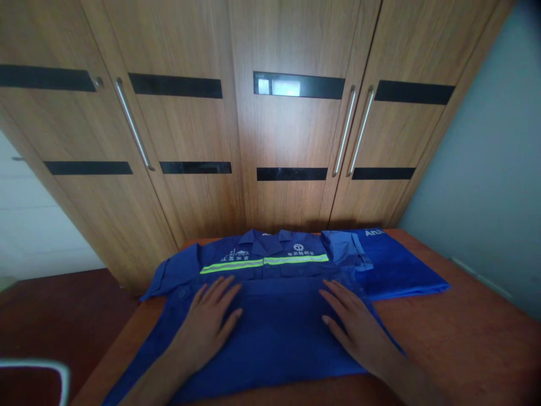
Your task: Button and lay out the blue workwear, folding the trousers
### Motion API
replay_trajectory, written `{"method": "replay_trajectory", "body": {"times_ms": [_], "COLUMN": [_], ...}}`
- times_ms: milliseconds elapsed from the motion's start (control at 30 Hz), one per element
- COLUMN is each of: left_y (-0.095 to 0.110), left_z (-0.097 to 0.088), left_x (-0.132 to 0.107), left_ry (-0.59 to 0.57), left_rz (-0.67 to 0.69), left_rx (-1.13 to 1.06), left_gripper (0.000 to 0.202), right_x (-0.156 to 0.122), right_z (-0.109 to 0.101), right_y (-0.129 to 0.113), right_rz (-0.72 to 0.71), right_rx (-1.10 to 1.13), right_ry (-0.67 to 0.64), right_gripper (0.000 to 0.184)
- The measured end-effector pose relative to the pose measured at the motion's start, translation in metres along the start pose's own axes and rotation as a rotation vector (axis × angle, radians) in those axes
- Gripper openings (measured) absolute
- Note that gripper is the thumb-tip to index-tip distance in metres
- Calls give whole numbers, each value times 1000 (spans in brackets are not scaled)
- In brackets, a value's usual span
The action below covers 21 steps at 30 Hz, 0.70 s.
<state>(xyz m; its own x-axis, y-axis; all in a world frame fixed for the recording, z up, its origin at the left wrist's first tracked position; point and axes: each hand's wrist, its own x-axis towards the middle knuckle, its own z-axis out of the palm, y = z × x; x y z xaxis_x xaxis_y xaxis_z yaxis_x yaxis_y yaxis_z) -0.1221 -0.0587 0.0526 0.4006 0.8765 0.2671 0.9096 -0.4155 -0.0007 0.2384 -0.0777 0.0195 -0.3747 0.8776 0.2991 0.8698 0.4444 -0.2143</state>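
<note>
A blue work shirt (270, 332) with a yellow-green reflective stripe and white chest prints lies spread on a reddish-brown table (456, 344), collar toward the wardrobe. My left hand (209, 321) lies flat on the shirt's left half, fingers stretched out. On the shirt's right half my right hand (353, 327) rests flat too, fingers spread. Both palms press the cloth below the stripe. Neither hand holds anything.
A folded blue garment (397, 268) with white lettering lies at the back right of the table, touching the shirt's right sleeve. A wooden wardrobe (270, 124) with long metal handles stands right behind the table. A grey wall is on the right, dark floor on the left.
</note>
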Motion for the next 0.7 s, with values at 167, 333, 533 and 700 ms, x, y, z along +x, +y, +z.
{"method": "replay_trajectory", "body": {"times_ms": [167, 333, 533, 700], "left_y": [30, 20, 61, 84], "left_z": [17, 18, 13, 30], "left_x": [-20, -21, -10, -8], "left_ry": [-85, -161, -146, -131], "left_rz": [171, 167, 148, 274], "left_rx": [5, -21, -74, -66], "left_gripper": [55, 54, 53, 63], "right_x": [0, -7, 10, 26], "right_z": [16, 22, 13, 33], "right_y": [-20, -10, -58, -106], "right_rz": [-45, 32, -1, -161], "right_rx": [21, 2, 21, 159], "right_ry": [-184, -221, -145, -136], "right_gripper": [56, 57, 51, 57]}}
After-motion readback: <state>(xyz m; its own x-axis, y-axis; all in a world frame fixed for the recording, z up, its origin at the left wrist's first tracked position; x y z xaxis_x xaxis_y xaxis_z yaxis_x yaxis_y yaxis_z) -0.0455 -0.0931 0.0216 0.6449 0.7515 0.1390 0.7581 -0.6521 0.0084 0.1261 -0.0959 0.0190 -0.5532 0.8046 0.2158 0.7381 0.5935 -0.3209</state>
